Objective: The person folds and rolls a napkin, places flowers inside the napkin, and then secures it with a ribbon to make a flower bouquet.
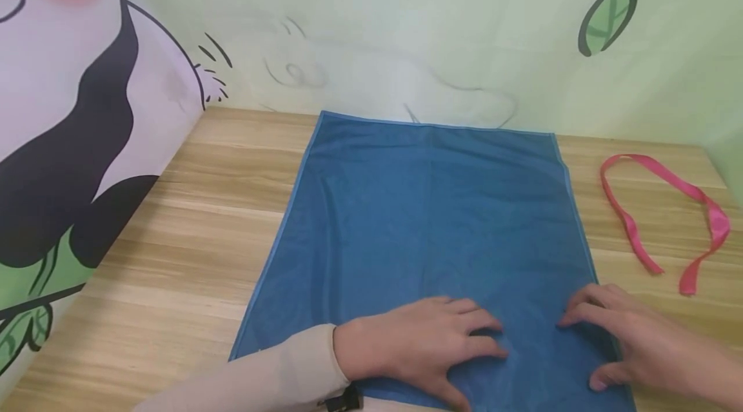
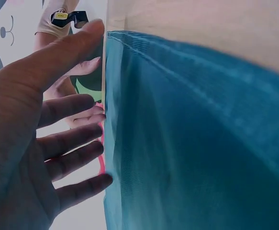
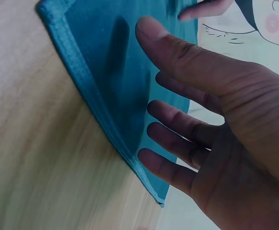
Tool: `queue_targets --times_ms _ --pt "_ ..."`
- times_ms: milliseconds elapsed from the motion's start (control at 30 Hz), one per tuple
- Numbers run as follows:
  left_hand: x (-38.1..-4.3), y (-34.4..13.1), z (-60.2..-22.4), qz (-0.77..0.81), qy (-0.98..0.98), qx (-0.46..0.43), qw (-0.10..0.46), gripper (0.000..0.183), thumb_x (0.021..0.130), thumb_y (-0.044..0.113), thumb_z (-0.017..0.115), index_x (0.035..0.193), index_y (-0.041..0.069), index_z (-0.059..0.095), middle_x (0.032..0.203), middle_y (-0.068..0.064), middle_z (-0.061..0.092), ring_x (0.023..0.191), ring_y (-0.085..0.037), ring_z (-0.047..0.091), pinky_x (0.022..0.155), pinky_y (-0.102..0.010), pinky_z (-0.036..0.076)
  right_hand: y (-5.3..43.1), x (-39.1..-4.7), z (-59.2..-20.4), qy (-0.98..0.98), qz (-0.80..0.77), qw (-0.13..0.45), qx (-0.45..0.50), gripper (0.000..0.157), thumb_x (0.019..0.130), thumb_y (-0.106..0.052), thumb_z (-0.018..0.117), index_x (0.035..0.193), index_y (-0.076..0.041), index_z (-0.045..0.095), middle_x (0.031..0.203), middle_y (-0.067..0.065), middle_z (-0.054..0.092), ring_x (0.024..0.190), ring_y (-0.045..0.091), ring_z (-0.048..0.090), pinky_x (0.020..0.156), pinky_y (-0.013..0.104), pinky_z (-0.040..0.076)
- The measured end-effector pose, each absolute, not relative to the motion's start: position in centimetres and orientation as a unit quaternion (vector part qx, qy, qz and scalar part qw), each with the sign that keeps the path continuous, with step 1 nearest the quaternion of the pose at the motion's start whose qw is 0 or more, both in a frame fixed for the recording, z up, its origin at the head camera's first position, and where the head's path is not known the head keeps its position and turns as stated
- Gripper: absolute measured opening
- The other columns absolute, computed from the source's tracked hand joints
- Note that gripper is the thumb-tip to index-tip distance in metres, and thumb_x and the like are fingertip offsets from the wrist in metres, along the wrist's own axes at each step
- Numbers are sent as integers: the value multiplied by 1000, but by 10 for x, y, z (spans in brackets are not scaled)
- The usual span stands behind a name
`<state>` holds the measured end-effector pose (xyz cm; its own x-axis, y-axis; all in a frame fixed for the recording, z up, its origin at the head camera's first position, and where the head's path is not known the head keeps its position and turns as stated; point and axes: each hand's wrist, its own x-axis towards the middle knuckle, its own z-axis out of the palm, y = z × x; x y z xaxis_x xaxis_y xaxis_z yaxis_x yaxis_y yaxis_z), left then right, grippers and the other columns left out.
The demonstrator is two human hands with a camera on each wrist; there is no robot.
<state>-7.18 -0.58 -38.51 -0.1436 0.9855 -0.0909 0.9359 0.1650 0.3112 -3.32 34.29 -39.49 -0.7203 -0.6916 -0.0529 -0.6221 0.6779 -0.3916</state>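
A blue cloth (image 1: 418, 225) with a hemmed edge lies spread out on the wooden table, with light creases near its far side and left part. My left hand (image 1: 420, 341) is over its near part, fingers spread and holding nothing. In the left wrist view the fingertips (image 2: 103, 181) come right up to the cloth (image 2: 187, 143). Over the cloth's right edge is my right hand (image 1: 633, 338), fingers bent loosely and thumb apart. The right wrist view shows that palm with nothing in it, beside the hemmed edge (image 3: 98, 112). The cloth's near edge is partly outside the head view.
A pink ribbon (image 1: 633, 238) lies in a loose loop on the table, right of the cloth. Wooden tabletop (image 1: 168, 270) shows at the left. Behind stands a pale green wall (image 1: 464, 25) with drawn leaves, and a cartoon panel (image 1: 69, 109) is at the left.
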Motion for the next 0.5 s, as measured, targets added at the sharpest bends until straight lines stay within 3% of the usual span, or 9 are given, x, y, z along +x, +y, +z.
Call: queue_targets --times_ms 67,167,267,500 --pt "-70 -6 -386 100 752 640 123 71 90 64 77 148 25 61 143 5 54 122 -4 51 101 -17 42 343 -33 -395 912 -176 116 -352 60 72 -60 88 119 -29 68 115 -14 53 102 6 50 79 26 52" --pt "-69 -6 -389 109 752 640 116 65 88 63 80 138 25 67 122 7 57 98 -1 50 85 -13 46 341 -34 -395 916 -172 145 -333 57 73 -59 89 118 -30 68 112 -16 50 100 5 49 78 28 53" --pt "-69 -5 -391 114 752 637 128 59 86 61 83 132 25 70 111 8 56 89 1 50 78 -12 46 340 -35 -394 919 -171 167 -314 54 73 -54 92 114 -31 67 110 -17 50 98 5 48 79 29 53" --pt "-71 -5 -392 118 757 626 146 54 83 61 86 122 28 72 103 12 56 79 5 49 68 -12 45 341 -39 -398 905 -188 127 -361 47 69 -43 97 100 -30 64 102 -21 49 90 2 47 70 29 50"
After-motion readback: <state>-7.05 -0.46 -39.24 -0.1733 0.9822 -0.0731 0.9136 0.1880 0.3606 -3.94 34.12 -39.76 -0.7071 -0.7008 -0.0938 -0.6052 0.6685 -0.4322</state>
